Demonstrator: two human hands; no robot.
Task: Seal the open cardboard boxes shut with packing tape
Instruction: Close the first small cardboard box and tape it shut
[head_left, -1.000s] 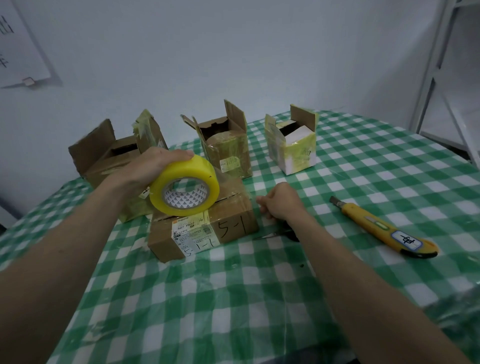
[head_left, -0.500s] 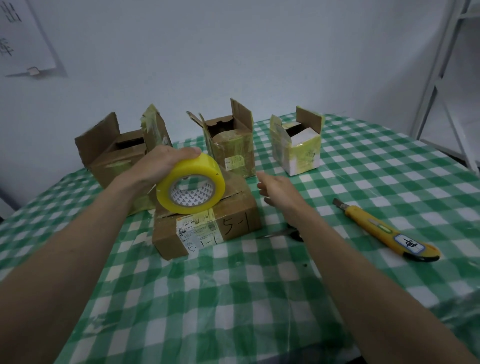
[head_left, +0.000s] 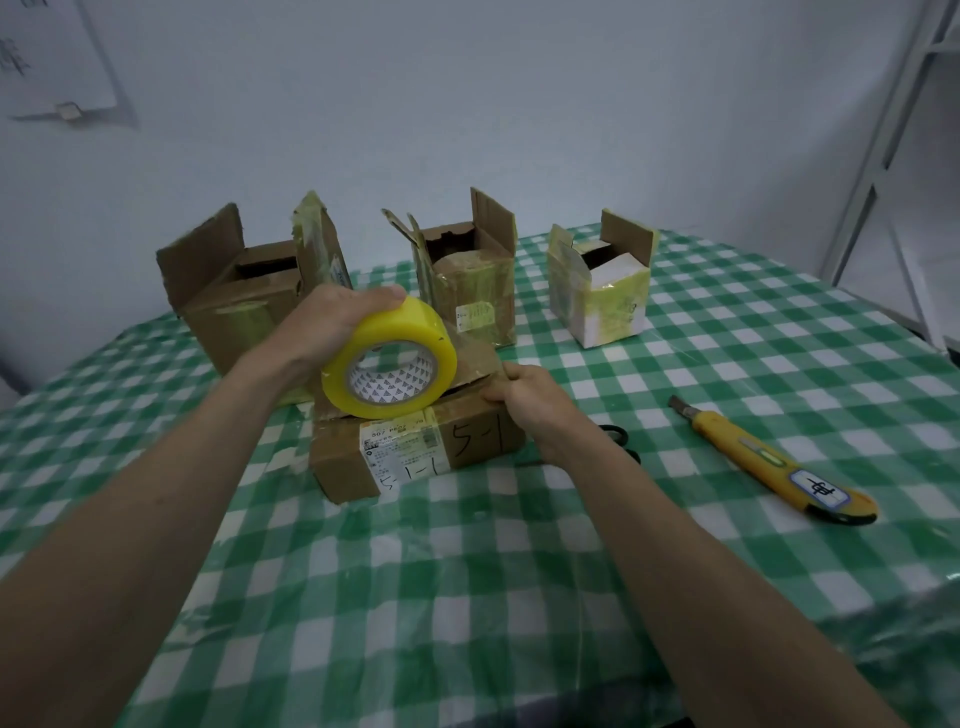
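Our left hand (head_left: 332, 327) clamps the yellow packing tape roll (head_left: 389, 366) on edge atop the flat cardboard box (head_left: 415, 441), core facing us. Our right hand (head_left: 524, 395) pinches the box's right top edge. Its long front, across the checked tablecloth (head_left: 415, 597), reads "5-1".

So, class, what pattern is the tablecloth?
Green and white checks, clearest in the head view.

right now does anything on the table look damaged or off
The three open boxes at the back look worn: the middle box has a torn, ragged left flap, and old yellowed tape clings to the left box and right box.
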